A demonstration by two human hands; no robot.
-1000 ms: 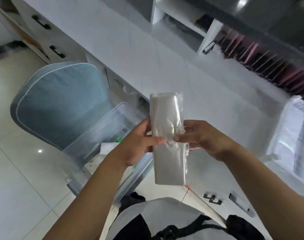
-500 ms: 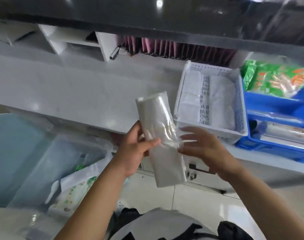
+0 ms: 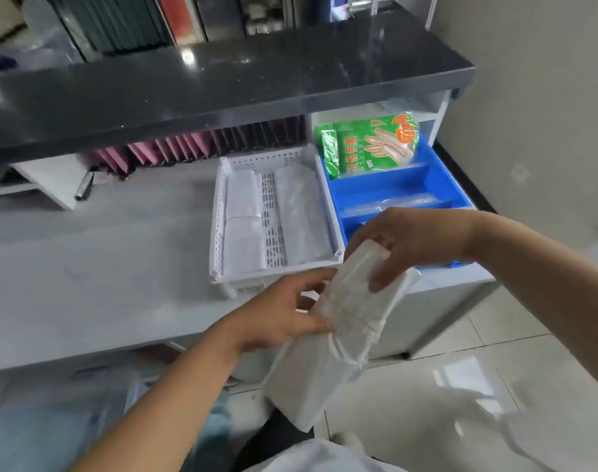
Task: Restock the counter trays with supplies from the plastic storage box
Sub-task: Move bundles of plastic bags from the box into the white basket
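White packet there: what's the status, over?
Both hands grip the white packet, left hand at the middle, right hand at the top. Held short of the white tray. Nothing in the way.

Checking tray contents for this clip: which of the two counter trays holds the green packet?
The blue tray, on the right; the green packet leans in its far compartment. The white perforated tray beside it holds only white packs.

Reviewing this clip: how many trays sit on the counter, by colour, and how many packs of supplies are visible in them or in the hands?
White trays: 1, the white perforated tray
Blue trays: 1, the blue tray
Green glove packs: 1, standing in the blue tray
White bundles in the white tray: 3 discernible
White bundles in hand: 1, held by left hand and right hand
Total: 7
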